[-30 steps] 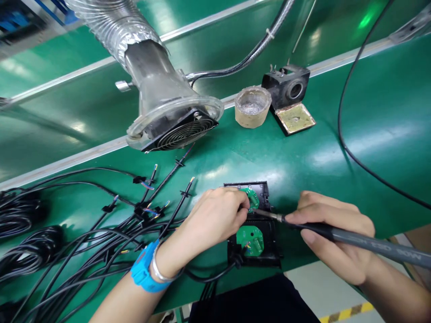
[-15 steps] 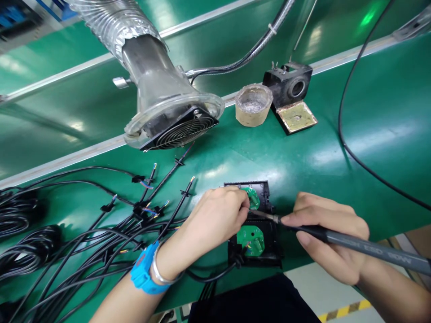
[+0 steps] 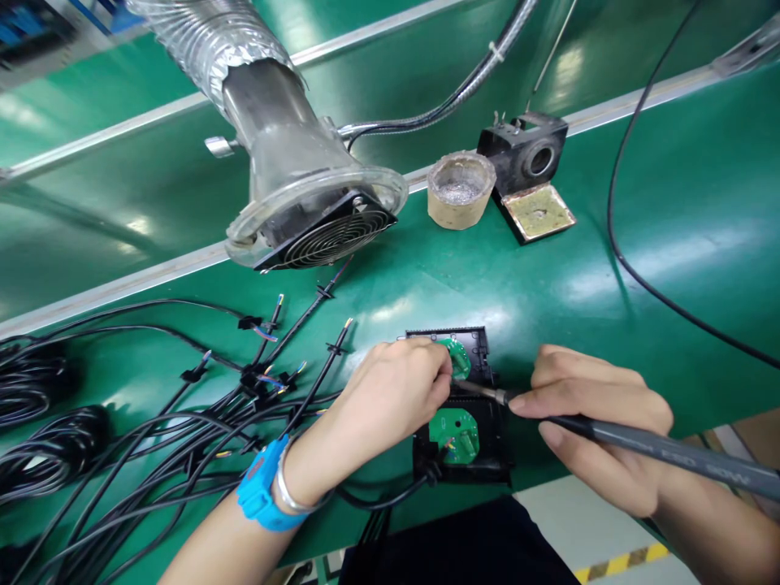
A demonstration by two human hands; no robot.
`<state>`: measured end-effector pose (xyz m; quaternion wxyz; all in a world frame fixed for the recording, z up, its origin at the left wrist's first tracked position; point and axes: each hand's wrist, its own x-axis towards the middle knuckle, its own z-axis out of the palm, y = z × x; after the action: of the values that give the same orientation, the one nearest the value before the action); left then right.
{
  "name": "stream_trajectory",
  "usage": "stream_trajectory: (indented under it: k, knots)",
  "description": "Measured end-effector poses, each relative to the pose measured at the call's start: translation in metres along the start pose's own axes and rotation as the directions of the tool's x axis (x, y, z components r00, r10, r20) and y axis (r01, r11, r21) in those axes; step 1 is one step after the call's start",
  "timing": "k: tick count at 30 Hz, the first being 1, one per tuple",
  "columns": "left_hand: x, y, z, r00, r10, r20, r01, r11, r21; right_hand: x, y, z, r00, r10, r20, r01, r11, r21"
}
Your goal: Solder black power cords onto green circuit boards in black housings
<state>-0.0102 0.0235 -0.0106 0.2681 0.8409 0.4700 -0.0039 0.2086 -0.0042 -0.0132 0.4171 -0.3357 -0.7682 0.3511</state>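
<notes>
My right hand (image 3: 600,422) grips a soldering iron (image 3: 658,449) with a dark grey handle. Its tip points left and reaches the fingertips of my left hand (image 3: 405,382). Those fingers are pinched together over the upper black plastic housing (image 3: 477,334); what they hold is hidden behind the knuckles. A green circuit board (image 3: 458,363) sits in that housing, partly covered by my left hand. Just below lies a second black housing (image 3: 496,467) with another green circuit board (image 3: 448,424). A black cable (image 3: 396,502) runs into this lower housing, its thin wires at the board.
Several black cables (image 3: 201,439) with stripped coloured ends spread over the left of the green bench (image 3: 548,301). A fume extractor (image 3: 305,179) hangs above. Behind stand a round pot (image 3: 461,191) and a soldering iron stand (image 3: 527,154) with a sponge tray (image 3: 539,213). A cord (image 3: 634,272) loops at right.
My right hand and the soldering iron have shifted very slightly, with the tip still at my left fingertips. My left hand has stayed in place.
</notes>
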Motion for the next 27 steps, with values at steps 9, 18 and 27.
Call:
stream_trajectory:
  k: [9,18,27]
  knots:
    - [0.0015,0.0003,-0.0018,1.0,-0.008,0.002,0.008,1.0,-0.001,-0.0029,0.0022,0.0017,0.999,-0.037,-0.035,0.038,0.999,0.032]
    - [0.0042,0.0047,-0.0057,0.998,-0.067,0.011,0.067,0.997,-0.049,-0.0058,-0.0011,-0.0001,0.997,-0.058,0.056,0.059,0.998,-0.019]
    - [0.0042,0.0028,-0.0034,0.998,-0.056,-0.001,0.056,0.997,-0.06,-0.0069,0.0013,-0.0018,0.996,-0.082,0.04,0.083,0.996,-0.022]
